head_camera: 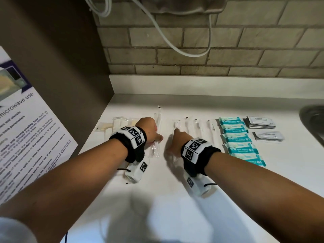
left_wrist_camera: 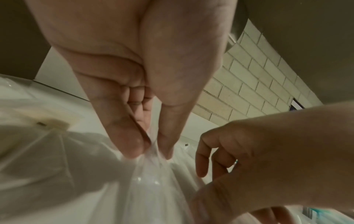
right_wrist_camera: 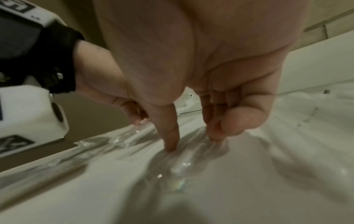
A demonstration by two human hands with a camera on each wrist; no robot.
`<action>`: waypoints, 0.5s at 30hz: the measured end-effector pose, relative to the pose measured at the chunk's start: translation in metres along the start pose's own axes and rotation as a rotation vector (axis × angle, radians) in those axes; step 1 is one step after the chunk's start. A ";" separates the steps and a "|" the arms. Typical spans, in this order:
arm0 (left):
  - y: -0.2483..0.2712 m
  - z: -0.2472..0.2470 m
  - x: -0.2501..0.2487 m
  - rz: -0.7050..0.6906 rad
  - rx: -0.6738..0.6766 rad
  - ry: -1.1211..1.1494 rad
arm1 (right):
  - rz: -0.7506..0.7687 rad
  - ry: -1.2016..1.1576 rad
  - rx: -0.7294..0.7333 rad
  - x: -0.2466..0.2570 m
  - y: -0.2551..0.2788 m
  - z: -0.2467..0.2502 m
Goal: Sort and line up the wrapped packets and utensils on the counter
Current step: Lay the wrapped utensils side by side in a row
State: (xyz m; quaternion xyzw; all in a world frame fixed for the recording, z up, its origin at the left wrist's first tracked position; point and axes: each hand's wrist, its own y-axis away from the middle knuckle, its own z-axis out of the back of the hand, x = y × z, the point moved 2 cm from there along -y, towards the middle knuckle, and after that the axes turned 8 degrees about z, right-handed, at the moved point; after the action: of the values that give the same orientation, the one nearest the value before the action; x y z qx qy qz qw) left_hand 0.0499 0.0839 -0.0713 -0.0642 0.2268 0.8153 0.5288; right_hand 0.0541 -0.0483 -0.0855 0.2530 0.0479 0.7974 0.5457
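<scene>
On the white counter (head_camera: 175, 199) my left hand (head_camera: 157, 137) pinches a clear-wrapped utensil (head_camera: 155, 148) between thumb and fingers; the left wrist view shows the wrapper (left_wrist_camera: 149, 181) bunched at the left hand's (left_wrist_camera: 151, 151) fingertips. My right hand (head_camera: 172, 140) is beside it, with its index finger stretched onto another clear-wrapped utensil (head_camera: 176, 123). In the right wrist view the right hand (right_wrist_camera: 192, 141) presses thumb and straight fingertips (right_wrist_camera: 213, 136) down on that wrapper (right_wrist_camera: 178, 168). More wrapped utensils (head_camera: 198, 127) lie in a row to the right.
Teal wipe packets (head_camera: 240, 139) form a column at the right, with grey-white sachets (head_camera: 261, 122) stacked beyond them. Yellowish packets (head_camera: 108, 128) lie at the left by a brown cabinet side (head_camera: 70, 76). A sink rim (head_camera: 312, 120) shows far right, and a brick wall (head_camera: 192, 58) stands behind.
</scene>
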 end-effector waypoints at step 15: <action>-0.006 -0.022 -0.001 -0.018 0.111 0.016 | -0.028 -0.046 0.019 -0.015 -0.007 0.019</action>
State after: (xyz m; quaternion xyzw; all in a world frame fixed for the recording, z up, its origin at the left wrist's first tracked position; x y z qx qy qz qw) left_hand 0.0528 0.0758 -0.0928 -0.0431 0.2753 0.7961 0.5373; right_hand 0.0732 -0.0629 -0.0766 0.2754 0.0464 0.7832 0.5554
